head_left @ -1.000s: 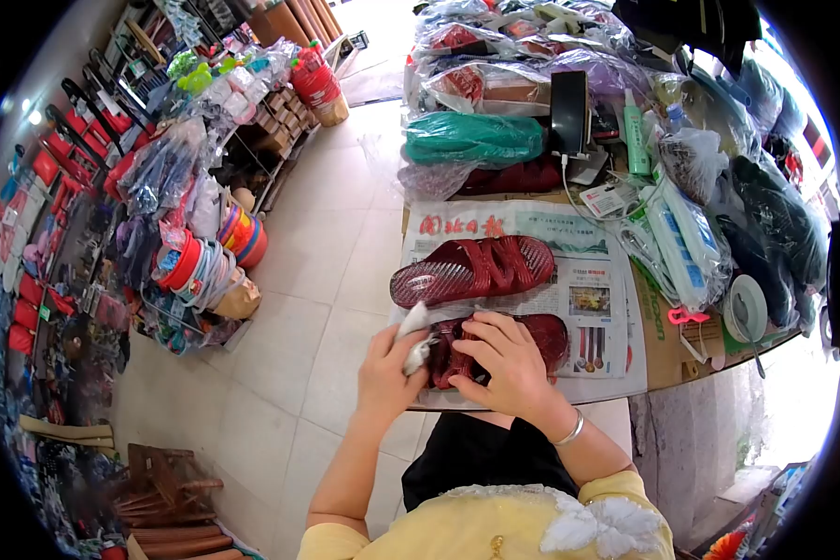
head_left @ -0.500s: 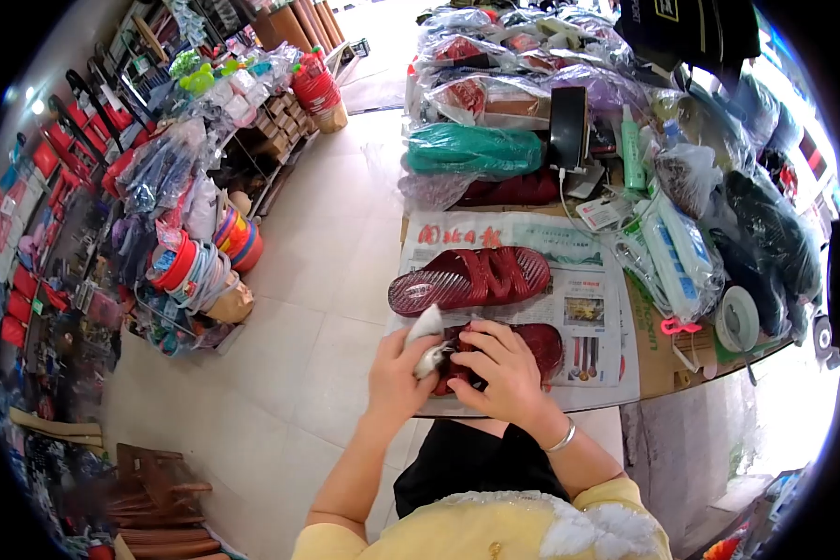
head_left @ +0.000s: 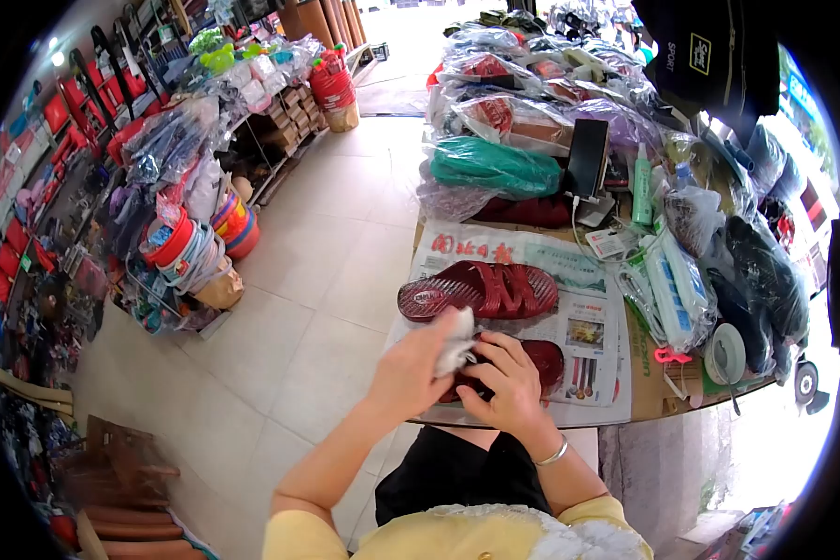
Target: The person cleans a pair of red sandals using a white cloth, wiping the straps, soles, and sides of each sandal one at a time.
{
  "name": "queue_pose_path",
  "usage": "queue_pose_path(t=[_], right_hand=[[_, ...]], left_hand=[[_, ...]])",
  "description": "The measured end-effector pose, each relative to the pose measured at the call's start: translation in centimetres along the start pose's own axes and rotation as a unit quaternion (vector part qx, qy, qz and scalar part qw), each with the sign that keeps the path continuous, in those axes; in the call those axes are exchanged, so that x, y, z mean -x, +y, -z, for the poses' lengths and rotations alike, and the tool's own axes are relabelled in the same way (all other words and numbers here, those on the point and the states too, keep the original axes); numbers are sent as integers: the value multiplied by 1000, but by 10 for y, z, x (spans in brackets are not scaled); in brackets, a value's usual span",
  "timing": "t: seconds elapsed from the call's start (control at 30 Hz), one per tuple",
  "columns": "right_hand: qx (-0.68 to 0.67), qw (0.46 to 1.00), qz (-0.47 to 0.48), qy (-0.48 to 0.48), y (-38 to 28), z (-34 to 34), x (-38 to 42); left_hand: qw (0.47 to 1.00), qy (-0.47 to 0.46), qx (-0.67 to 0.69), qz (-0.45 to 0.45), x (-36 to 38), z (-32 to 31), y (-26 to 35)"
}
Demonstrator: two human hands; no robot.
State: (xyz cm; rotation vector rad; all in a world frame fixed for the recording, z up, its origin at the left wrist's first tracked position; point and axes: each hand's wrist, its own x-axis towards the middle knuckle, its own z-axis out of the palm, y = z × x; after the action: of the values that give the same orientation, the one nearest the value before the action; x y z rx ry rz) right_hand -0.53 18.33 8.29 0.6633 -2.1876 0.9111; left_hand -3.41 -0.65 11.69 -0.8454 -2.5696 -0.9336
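Two dark red slide sandals lie on a newspaper (head_left: 583, 280) at the table's near side. The far sandal (head_left: 436, 297) rests sole down, its crossed straps toward the right. My left hand (head_left: 411, 369) is closed round a crumpled white cloth (head_left: 457, 347), above the left part of the near sandal (head_left: 546, 366). With curled fingers, my right hand (head_left: 506, 385) grips the near sandal at its straps. Both hands and the cloth cover much of this sandal.
Behind the newspaper lie plastic-wrapped shoes (head_left: 495, 163) and a phone (head_left: 588, 154) on a charging cable. A green bottle (head_left: 641, 187), bagged goods (head_left: 677, 289) and a white roll of tape (head_left: 723, 353) stand to the right. Crowded shelves and a red bucket (head_left: 170, 241) are at left.
My left hand with the cloth has moved up and to the right over the near sandal. The right hand keeps its place on the sandal. The whole view has shifted slightly.
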Motion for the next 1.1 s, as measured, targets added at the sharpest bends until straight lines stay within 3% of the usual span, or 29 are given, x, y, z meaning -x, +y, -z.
queue_pose_path(t=[0.03, 0.13, 0.3, 0.43, 0.53, 0.63, 0.67, 0.83, 0.9, 0.97, 1.03, 1.1], right_hand=[[3, 1000, 3, -5, 1, 0, 2], [-13, 1000, -3, 6, 3, -3, 4], [-11, 1000, 2, 12, 3, -4, 2], [-11, 1000, 6, 14, 0, -1, 1], [-15, 1000, -5, 5, -2, -1, 0], [-5, 1000, 12, 9, 4, -4, 5], [-8, 1000, 17, 8, 3, -3, 4], [31, 999, 29, 0, 1, 3, 7], [39, 999, -7, 13, -3, 9, 15], [79, 996, -29, -41, -4, 14, 20], [84, 993, 15, -84, -5, 20, 25], [63, 996, 16, -66, -5, 25, 24]], left_hand=[[997, -56, -42, -40, -1, -9, -7], [989, -103, -82, -65, 0, 0, -24], [977, -160, -141, -15, 12, 35, -56], [985, -85, -146, 21, 10, 52, -40], [999, -13, -30, -10, 12, 28, -20], [999, 8, -44, 8, 29, -6, -29], [998, 14, -20, 65, 35, -5, -31], [986, 26, -6, 164, 80, 16, -51], [978, 34, -3, 206, 97, 22, -60], [962, 124, 104, 218, 111, 25, -65], [940, 148, 174, 252, 113, 29, -65], [912, 175, 246, 278, 107, 33, -62]])
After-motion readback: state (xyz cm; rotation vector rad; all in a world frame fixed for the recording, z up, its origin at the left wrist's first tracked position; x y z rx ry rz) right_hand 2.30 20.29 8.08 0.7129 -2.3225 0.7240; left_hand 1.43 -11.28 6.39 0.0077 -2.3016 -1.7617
